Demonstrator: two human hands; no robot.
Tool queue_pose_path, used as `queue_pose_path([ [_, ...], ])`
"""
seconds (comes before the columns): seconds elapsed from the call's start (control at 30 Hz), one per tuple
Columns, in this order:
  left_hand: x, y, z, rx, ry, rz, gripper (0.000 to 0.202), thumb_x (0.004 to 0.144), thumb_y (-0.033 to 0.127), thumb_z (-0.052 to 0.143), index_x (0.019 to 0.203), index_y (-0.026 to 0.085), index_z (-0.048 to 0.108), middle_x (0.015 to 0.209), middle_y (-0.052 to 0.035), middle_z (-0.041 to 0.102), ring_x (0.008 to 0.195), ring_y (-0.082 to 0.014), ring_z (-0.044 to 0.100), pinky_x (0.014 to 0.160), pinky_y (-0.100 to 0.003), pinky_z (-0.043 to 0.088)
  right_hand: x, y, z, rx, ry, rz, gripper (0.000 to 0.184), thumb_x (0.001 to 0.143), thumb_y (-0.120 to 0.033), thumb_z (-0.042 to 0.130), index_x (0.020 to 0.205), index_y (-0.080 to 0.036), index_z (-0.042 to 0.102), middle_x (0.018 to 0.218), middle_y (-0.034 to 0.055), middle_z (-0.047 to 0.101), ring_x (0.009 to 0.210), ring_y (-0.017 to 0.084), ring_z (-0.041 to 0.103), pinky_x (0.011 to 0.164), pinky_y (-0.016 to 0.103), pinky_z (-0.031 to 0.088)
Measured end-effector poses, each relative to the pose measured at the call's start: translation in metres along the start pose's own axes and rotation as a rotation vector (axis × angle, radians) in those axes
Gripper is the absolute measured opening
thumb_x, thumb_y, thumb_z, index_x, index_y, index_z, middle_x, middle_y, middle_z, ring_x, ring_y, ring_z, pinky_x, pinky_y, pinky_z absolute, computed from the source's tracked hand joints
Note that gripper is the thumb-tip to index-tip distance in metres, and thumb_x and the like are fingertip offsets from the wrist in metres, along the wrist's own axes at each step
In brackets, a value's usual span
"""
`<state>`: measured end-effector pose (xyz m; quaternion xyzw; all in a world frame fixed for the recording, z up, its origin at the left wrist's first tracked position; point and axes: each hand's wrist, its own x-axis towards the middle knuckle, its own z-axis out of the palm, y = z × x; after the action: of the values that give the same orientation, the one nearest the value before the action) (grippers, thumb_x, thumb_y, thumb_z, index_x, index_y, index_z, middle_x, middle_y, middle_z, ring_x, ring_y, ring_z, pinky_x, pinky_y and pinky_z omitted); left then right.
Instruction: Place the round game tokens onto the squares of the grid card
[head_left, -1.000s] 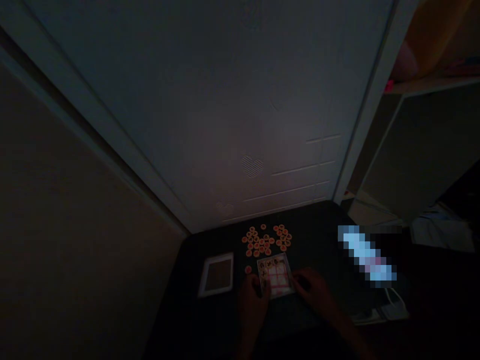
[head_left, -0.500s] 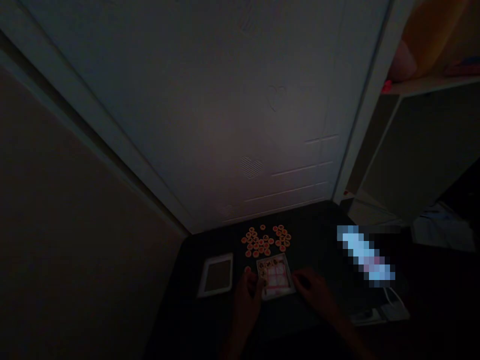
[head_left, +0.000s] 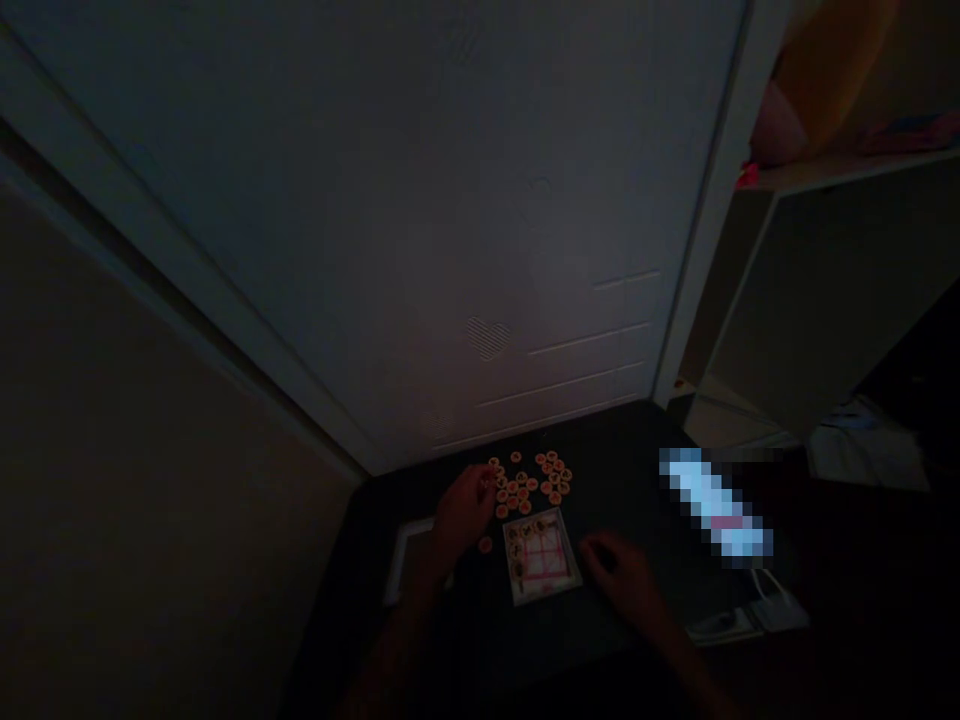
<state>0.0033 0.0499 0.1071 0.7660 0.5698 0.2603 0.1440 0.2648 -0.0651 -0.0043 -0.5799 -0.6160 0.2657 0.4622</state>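
L hand [head_left: 465, 505] at edge of round pcs [head_left: 513, 488], R hand [head_left: 621, 568] above bench [head_left: 559, 645], gridded tray [head_left: 546, 558] just to its L; fingers curled, both grips unclear.

So my little round pieces [head_left: 513, 488] look like wood to me, pale and pretty matt. The tray [head_left: 536, 557] seems to be smooth whitish plastic, and I'd say the pale frame [head_left: 397, 560] is plastic too. My bench [head_left: 615, 475] is dark and dead matt, no shine at all. Big panel [head_left: 420, 250] behind it looks smooth and painted, except for grooves and a finely ribbed heart [head_left: 488, 338]. White cable [head_left: 772, 583] is plasticky.
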Motion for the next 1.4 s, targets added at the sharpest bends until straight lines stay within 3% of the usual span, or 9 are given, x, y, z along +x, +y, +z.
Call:
queue_pose_path([
  [0.23,0.024,0.010,0.009,0.039,-0.138,0.082,0.020,0.089,0.027,0.058,0.106,0.024,0.068,0.102,-0.0034,0.072,0.088,-0.0176,0.067,0.079,-0.027,0.050,0.000,0.006,0.003,-0.004,0.019,0.016,0.036,0.093,-0.051,0.054,0.092,-0.022,0.076,0.090,0.0082,0.078,0.079,0.023,0.073,0.072,0.032,0.059],
  [0.5,0.039,0.052,0.055,0.082,-0.247,0.178,0.022,0.088,0.024,0.062,0.107,0.029,0.070,0.108,-0.0021,0.073,0.098,-0.0200,0.068,0.082,-0.028,0.048,0.000,0.005,0.000,0.017,0.056,0.040,0.037,0.093,-0.052,0.054,0.095,-0.022,0.076,0.088,0.0080,0.078,0.078,0.024,0.074,0.070,0.032,0.059],
  [0.67,0.048,0.066,0.071,0.140,-0.302,0.207,0.018,0.093,0.025,0.056,0.102,0.028,0.072,0.106,-0.0047,0.072,0.095,-0.0199,0.069,0.082,-0.027,0.048,0.002,0.000,-0.002,0.027,0.104,0.058,0.039,0.093,-0.054,0.054,0.092,-0.022,0.076,0.084,0.0078,0.078,0.074,0.023,0.073,0.066,0.030,0.057],
  [0.8,0.052,0.068,0.075,0.217,-0.350,0.184,0.015,0.093,0.025,0.057,0.098,0.024,0.071,0.105,-0.0058,0.072,0.094,-0.0194,0.069,0.082,-0.026,0.048,0.002,-0.001,-0.002,0.036,0.126,0.096,0.038,0.092,-0.052,0.055,0.091,-0.021,0.076,0.085,0.0075,0.078,0.075,0.023,0.074,0.067,0.029,0.057],
  [1.03,0.057,0.073,0.075,0.342,-0.412,0.117,0.026,0.099,0.034,0.046,0.106,0.023,0.069,0.111,-0.0092,0.070,0.101,-0.0216,0.068,0.087,-0.030,0.049,0.002,-0.002,-0.002,0.056,0.130,0.141,0.037,0.090,-0.051,0.056,0.091,-0.021,0.077,0.086,0.0075,0.078,0.076,0.022,0.073,0.068,0.028,0.056],
  [1.4,0.054,0.078,0.078,0.445,-0.403,-0.032,0.030,0.098,0.036,0.044,0.110,0.020,0.066,0.106,-0.0127,0.073,0.100,-0.0253,0.070,0.083,-0.033,0.051,0.002,0.005,0.001,0.062,0.121,0.156,0.036,0.090,-0.051,0.057,0.091,-0.021,0.077,0.084,0.0063,0.078,0.075,0.022,0.073,0.068,0.028,0.055],
])
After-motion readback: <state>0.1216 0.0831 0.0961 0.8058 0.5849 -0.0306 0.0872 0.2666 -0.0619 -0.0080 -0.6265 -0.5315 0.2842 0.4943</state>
